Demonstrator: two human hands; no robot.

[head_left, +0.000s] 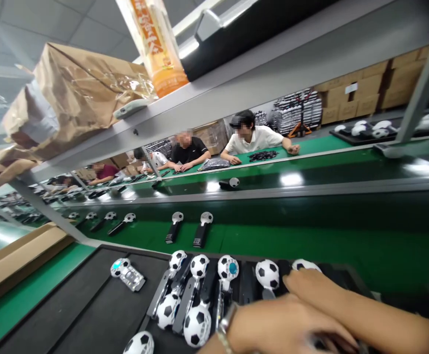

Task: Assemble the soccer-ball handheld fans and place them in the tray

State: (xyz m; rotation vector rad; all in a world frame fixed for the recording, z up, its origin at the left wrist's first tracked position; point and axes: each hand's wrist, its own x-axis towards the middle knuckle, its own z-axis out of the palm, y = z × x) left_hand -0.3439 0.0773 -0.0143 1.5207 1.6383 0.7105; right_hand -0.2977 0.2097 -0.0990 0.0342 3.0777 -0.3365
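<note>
Soccer-ball-headed devices (pixel 199 266) with dark handles lie in rows on a black tray (pixel 70 314). My right hand (pixel 303 282) reaches in from the right edge and touches the white ball (pixel 306 265) at the right end of the back row; its fingertips are largely hidden. Crossing in front of it, my left hand (pixel 288 322), with a bracelet at the wrist, is over the near right of the tray. Its fingers are blurred, near a dark thing I cannot make out. One device with a clear body (pixel 131 279) lies apart on the tray's left part.
Beyond the tray, a green conveyor (pixel 244 241) carries several ball-headed devices. A metal shelf beam (pixel 207 103) crosses above, bearing a brown paper bag (pixel 89 93) and an orange bottle. A cardboard box (pixel 18 260) stands left. Several people sit across the line.
</note>
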